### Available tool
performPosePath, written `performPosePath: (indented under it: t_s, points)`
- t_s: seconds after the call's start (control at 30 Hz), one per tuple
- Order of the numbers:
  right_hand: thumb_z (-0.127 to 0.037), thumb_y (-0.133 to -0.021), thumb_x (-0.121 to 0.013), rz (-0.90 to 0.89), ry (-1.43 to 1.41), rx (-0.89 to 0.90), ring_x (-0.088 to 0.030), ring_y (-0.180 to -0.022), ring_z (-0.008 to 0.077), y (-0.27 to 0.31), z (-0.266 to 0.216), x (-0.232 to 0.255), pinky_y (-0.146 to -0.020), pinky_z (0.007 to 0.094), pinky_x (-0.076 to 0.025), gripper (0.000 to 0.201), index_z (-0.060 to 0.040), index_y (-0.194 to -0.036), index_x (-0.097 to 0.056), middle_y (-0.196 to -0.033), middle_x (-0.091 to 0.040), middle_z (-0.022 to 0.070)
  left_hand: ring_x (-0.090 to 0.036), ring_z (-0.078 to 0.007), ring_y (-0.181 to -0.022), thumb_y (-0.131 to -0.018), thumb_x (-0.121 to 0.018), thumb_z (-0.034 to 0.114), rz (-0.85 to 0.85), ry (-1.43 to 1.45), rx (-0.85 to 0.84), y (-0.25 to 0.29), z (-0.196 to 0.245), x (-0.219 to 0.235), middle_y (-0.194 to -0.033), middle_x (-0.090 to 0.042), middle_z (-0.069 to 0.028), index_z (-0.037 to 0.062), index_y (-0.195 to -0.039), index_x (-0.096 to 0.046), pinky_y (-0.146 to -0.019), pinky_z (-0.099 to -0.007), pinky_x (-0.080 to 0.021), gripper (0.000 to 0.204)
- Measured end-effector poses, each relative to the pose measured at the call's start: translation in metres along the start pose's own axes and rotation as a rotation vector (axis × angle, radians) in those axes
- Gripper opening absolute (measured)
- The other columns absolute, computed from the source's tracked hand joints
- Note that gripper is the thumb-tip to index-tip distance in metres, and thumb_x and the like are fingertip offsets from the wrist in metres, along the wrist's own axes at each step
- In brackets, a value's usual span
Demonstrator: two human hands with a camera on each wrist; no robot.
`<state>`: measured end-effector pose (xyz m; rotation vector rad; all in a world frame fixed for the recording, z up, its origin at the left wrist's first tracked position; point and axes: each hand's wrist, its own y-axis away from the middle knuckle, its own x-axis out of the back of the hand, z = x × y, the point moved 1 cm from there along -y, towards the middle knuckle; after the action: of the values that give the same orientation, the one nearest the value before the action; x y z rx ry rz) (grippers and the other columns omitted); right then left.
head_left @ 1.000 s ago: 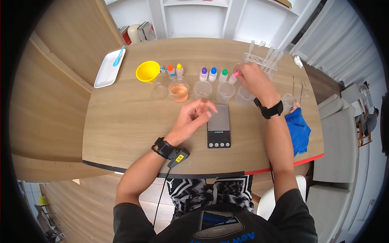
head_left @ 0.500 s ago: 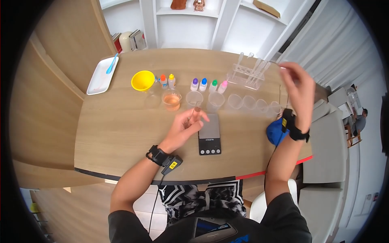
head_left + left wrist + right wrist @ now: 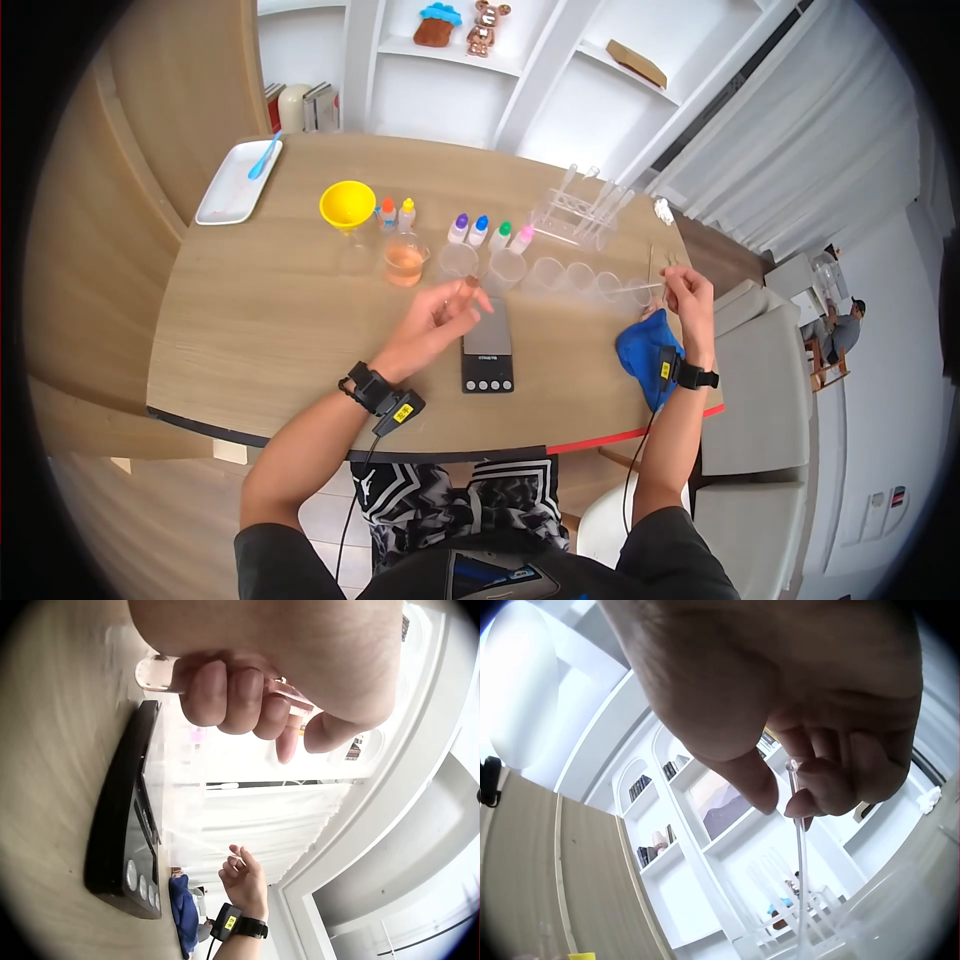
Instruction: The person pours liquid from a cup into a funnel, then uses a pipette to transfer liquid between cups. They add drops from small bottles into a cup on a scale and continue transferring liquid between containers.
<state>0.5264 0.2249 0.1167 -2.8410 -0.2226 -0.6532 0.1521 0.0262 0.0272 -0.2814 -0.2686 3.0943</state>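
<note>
My left hand (image 3: 435, 320) is above the digital scale (image 3: 487, 345), its fingers curled round a glass test tube (image 3: 154, 673) with pinkish liquid in it. The tube's rounded end sticks out past the little finger in the left wrist view. At the table's right side, my right hand (image 3: 692, 298) pinches a thin clear rod (image 3: 802, 877) between thumb and fingers. The rod slants down and leftward toward the last small clear cup (image 3: 640, 291). Just below that hand lies a blue cloth (image 3: 645, 350).
Small dropper bottles with purple, blue, green and pink caps (image 3: 525, 237) stand behind a row of clear cups (image 3: 508, 266). Leftward are a beaker of orange liquid (image 3: 404, 265), a yellow funnel (image 3: 348, 204) and a white tray (image 3: 232, 190). A test tube rack (image 3: 575, 222) stands behind.
My right hand has left the pink-capped bottle, swung to the right, then come lower, and now pinches the rod. My left hand stays over the scale with the test tube. The head view has shifted.
</note>
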Motion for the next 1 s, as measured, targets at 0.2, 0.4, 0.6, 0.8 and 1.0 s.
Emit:
performPosePath:
  t_s: [0.2, 0.4, 0.6, 0.8, 1.0]
  points:
    - [-0.017, -0.105, -0.065, 0.082, -0.087, 0.147, -0.046, -0.062, 0.0047, 0.017, -0.051, 0.010, -0.056, 0.0230, -0.032, 0.021, 0.0014, -0.099, -0.073, -0.074, -0.058, -0.0028, -0.033, -0.0001, -0.064, -0.102, -0.064, 0.023, -0.001, -0.008, -0.024, 0.000, -0.004, 0.000, -0.070, -0.039, 0.0127, 0.0080, -0.103, -0.070, -0.061, -0.0232, -0.027, 0.016]
    - [-0.018, -0.105, -0.066, 0.258, -0.237, 0.559, -0.049, -0.062, 0.0073, 0.044, -0.126, 0.009, -0.056, 0.0231, -0.036, 0.023, 0.0037, -0.099, -0.071, -0.079, -0.062, 0.0031, -0.034, 0.0000, -0.063, -0.103, -0.064, 0.024, -0.032, -0.032, -0.042, -0.002, -0.009, 0.001, -0.069, -0.040, 0.0126, 0.0073, -0.099, -0.071, -0.059, -0.0230, -0.027, 0.018]
    - [-0.014, -0.105, -0.066, -0.108, -0.318, 0.834, -0.058, -0.064, 0.0123, 0.055, -0.155, -0.033, -0.053, 0.0238, -0.044, 0.022, 0.0072, -0.099, -0.069, -0.083, -0.064, 0.0098, -0.034, 0.0009, -0.062, -0.102, -0.065, 0.020, -0.039, -0.051, -0.073, -0.002, -0.009, 0.001, -0.072, -0.045, 0.0123, 0.0073, -0.097, -0.071, -0.056, -0.0219, -0.027, 0.015]
    - [-0.003, -0.101, -0.064, -0.196, -0.354, 0.760, -0.061, -0.065, 0.0132, 0.052, -0.156, -0.062, -0.054, 0.0250, -0.048, 0.013, 0.0086, -0.098, -0.069, -0.086, -0.068, 0.0131, -0.034, 0.0007, -0.062, -0.103, -0.065, 0.019, -0.068, -0.041, -0.114, -0.003, -0.015, 0.002, -0.074, -0.048, 0.0116, 0.0064, -0.097, -0.070, -0.056, -0.0218, -0.027, 0.015]
    - [0.001, -0.098, -0.065, -0.250, -0.310, 0.704, -0.062, -0.064, 0.0126, 0.052, -0.163, -0.089, -0.054, 0.0256, -0.048, 0.011, 0.0079, -0.092, -0.071, -0.082, -0.070, 0.0119, -0.032, 0.0003, -0.061, -0.103, -0.064, 0.018, -0.091, -0.032, -0.113, -0.002, -0.013, 0.000, -0.073, -0.048, 0.0108, 0.0058, -0.097, -0.070, -0.055, -0.0226, -0.026, 0.015]
